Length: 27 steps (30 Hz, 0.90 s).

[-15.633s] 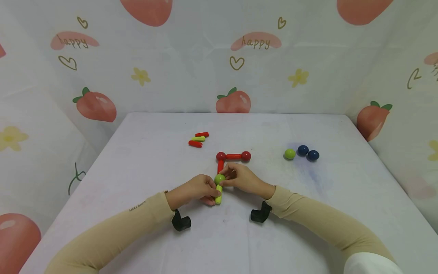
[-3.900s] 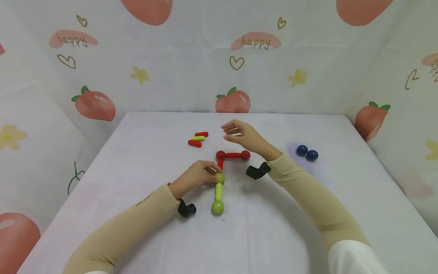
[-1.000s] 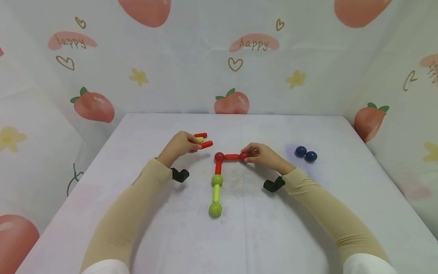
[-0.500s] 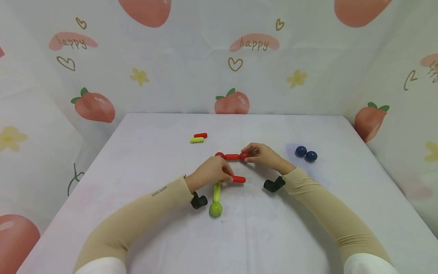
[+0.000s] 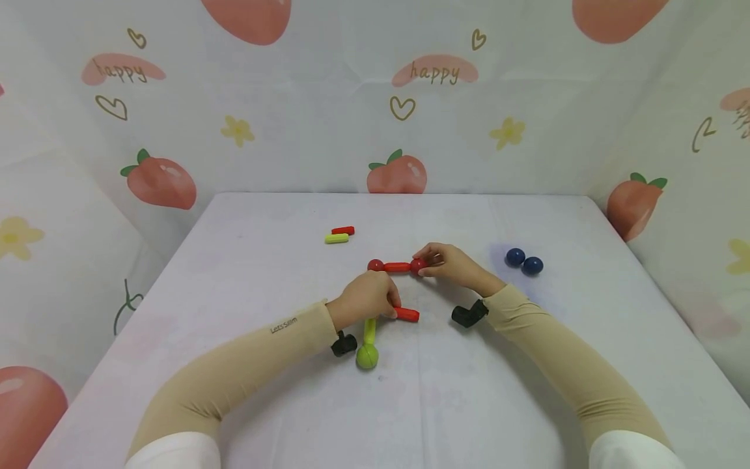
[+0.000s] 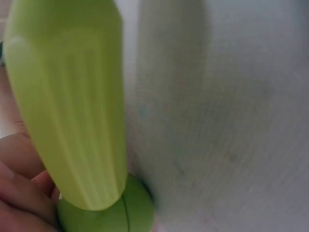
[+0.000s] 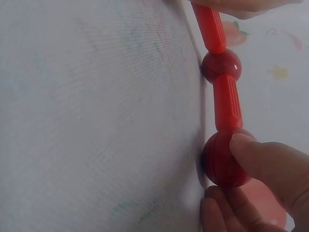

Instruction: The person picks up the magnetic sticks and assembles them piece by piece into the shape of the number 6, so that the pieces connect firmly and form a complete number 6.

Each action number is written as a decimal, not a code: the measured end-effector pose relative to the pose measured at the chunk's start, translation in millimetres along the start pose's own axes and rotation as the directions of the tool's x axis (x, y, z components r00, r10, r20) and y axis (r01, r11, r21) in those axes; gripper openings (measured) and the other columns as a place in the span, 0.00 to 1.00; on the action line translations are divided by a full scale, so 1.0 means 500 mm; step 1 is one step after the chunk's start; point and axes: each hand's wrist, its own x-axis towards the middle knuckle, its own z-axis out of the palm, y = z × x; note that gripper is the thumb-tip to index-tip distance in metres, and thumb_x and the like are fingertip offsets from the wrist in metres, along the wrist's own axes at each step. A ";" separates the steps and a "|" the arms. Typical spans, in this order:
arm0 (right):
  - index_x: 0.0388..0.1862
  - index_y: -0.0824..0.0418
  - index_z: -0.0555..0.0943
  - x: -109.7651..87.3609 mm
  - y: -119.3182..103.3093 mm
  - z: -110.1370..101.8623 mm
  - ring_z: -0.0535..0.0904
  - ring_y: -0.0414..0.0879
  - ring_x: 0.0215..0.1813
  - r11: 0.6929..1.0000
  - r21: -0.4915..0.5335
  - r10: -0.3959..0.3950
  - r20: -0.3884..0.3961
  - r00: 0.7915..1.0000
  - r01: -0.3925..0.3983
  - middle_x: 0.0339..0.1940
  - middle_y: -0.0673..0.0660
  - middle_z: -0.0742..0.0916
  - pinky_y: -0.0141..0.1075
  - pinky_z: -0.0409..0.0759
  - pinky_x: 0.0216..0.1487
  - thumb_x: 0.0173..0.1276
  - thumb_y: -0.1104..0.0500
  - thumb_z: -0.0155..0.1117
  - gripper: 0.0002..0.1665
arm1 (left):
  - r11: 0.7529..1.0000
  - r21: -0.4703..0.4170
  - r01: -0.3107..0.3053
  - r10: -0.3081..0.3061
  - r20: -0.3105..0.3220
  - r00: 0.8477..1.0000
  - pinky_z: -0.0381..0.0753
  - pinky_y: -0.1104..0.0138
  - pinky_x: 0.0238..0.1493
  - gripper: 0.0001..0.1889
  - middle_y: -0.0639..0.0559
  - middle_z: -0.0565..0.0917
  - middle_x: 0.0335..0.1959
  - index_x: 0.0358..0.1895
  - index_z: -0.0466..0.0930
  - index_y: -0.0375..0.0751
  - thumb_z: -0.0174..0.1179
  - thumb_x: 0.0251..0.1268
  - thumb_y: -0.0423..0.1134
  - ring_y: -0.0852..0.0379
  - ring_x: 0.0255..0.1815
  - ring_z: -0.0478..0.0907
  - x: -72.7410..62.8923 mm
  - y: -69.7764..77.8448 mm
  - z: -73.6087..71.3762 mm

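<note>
My left hand (image 5: 369, 296) pinches a red rod (image 5: 408, 314), which points right beside the middle green ball (image 6: 99, 215). That ball is hidden behind the hand in the head view. A yellow-green rod (image 5: 370, 331) runs from it to a nearer green ball (image 5: 367, 356). With thumb and fingers, my right hand (image 5: 451, 264) holds the right-end red ball (image 7: 223, 160). A red rod (image 7: 227, 103) links that ball to another red ball (image 5: 375, 265). From there a second red rod (image 7: 211, 29) extends towards the left hand.
On the far left part of the white table (image 5: 263, 221) lie a loose red rod (image 5: 343, 230) and a yellow-green rod (image 5: 336, 239). Two dark blue balls (image 5: 515, 257) rest at the right. Black wrist cameras (image 5: 469, 314) hang below both wrists.
My left hand has carried a red rod from the far pile towards me and right, to the middle green ball. Earlier, the second green ball joined the near end. My right hand stays put lately.
</note>
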 end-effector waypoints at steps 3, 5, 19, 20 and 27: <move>0.51 0.59 0.78 0.001 0.000 0.000 0.80 0.56 0.52 1.000 0.002 0.004 0.000 1.000 -0.004 0.51 0.62 0.83 0.47 0.76 0.58 0.60 0.62 0.65 0.18 | 1.000 0.007 0.000 0.000 -0.007 1.000 0.71 0.72 0.25 0.04 0.59 0.82 0.20 0.27 0.86 0.49 0.72 0.46 0.37 0.62 0.24 0.73 -0.001 0.002 0.000; 0.51 0.60 0.78 0.000 0.000 0.000 0.80 0.56 0.52 1.000 -0.005 -0.001 -0.002 1.000 0.001 0.51 0.62 0.83 0.47 0.76 0.57 0.60 0.62 0.65 0.18 | 1.000 0.009 -0.006 0.006 -0.012 1.000 0.71 0.72 0.26 0.05 0.59 0.82 0.21 0.28 0.86 0.49 0.72 0.46 0.38 0.62 0.24 0.73 -0.002 0.002 0.000; 0.51 0.59 0.78 0.001 0.000 0.001 0.79 0.56 0.53 1.000 -0.010 0.017 0.000 1.000 -0.017 0.52 0.62 0.83 0.46 0.76 0.58 0.60 0.61 0.66 0.19 | 0.980 -0.186 0.069 -0.096 -0.139 0.986 0.75 0.68 0.38 0.14 0.57 0.82 0.37 0.44 0.82 0.49 0.68 0.53 0.43 0.59 0.39 0.76 -0.044 -0.037 -0.054; 0.51 0.59 0.77 0.002 0.001 0.001 0.79 0.55 0.54 1.000 -0.009 0.020 0.002 1.000 -0.020 0.52 0.62 0.82 0.46 0.76 0.58 0.60 0.61 0.66 0.18 | 0.977 -0.198 0.083 -0.112 -0.140 0.984 0.75 0.68 0.38 0.13 0.57 0.81 0.37 0.43 0.82 0.50 0.68 0.53 0.43 0.58 0.39 0.76 -0.046 -0.043 -0.055; 0.51 0.59 0.77 0.001 0.000 0.001 0.79 0.55 0.54 1.000 -0.004 0.023 0.009 1.000 -0.023 0.52 0.61 0.82 0.47 0.76 0.59 0.61 0.61 0.65 0.18 | 0.956 -0.259 0.138 -0.155 -0.044 0.987 0.74 0.68 0.34 0.10 0.54 0.80 0.38 0.38 0.81 0.56 0.69 0.51 0.44 0.56 0.40 0.75 -0.052 -0.075 -0.039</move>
